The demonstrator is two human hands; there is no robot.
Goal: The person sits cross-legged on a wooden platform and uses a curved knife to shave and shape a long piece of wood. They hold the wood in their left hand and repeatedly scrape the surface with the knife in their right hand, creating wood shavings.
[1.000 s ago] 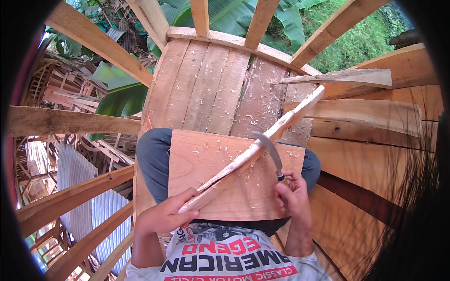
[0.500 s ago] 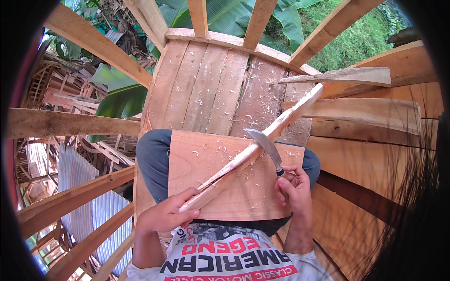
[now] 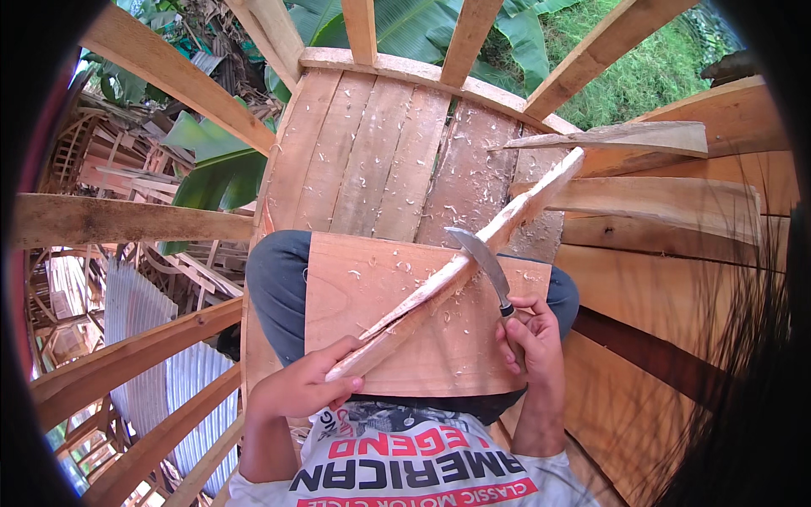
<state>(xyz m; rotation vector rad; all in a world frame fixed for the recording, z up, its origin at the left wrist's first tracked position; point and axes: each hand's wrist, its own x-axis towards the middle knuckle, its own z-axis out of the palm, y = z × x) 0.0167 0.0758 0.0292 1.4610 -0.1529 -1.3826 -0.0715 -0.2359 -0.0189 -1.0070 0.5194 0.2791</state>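
Observation:
A long, roughly carved wooden stick [image 3: 435, 287] slants from lower left to upper right above a flat wooden board [image 3: 355, 317] on my lap. My left hand [image 3: 317, 376] grips the stick's near end, where a dark split runs along the wood. In my right hand [image 3: 534, 338] is a knife with a curved blade [image 3: 487, 264], held by its handle. The blade lies across the middle of the stick, its tip pointing up and left past the far side. Whether the edge is biting into the wood I cannot tell.
Pale shavings lie over the plank floor [image 3: 359, 160]. Two rough-cut wood pieces [image 3: 617, 138] rest at the right, near a plank wall [image 3: 659, 287]. Wooden railing slats [image 3: 135, 221] surround me on the left and ahead. Beyond them are corrugated metal sheets [image 3: 160, 363] and banana leaves [image 3: 405, 34].
Hardly anything differs. The knife has shifted very slightly right, and its handle shows a little more in my right hand. The stick and my left hand stay nearly in place.

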